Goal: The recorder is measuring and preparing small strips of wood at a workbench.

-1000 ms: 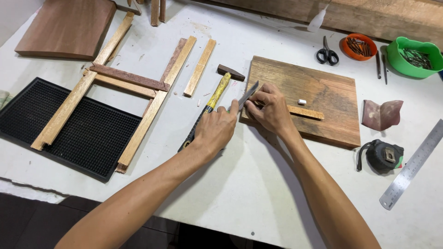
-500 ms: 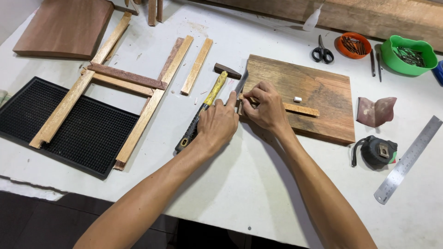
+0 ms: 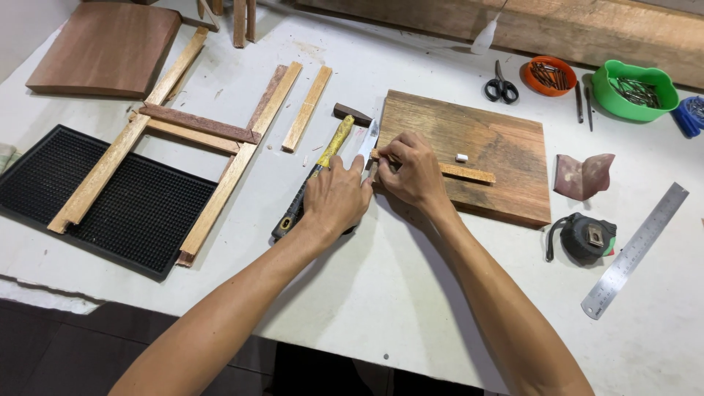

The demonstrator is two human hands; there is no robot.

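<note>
Now the left hand has slid up beside the right hand, both closed on the knife and strip, so trimming continues.

My left hand and right hand meet at the left edge of the board, where a thin wood strip lies on it. Hammer just left of my left hand. Ladder-like frame further left, half on the mat. Tape measure and ruler right of the board; scissors and two bowls of nails behind it on the tabletop.
</note>
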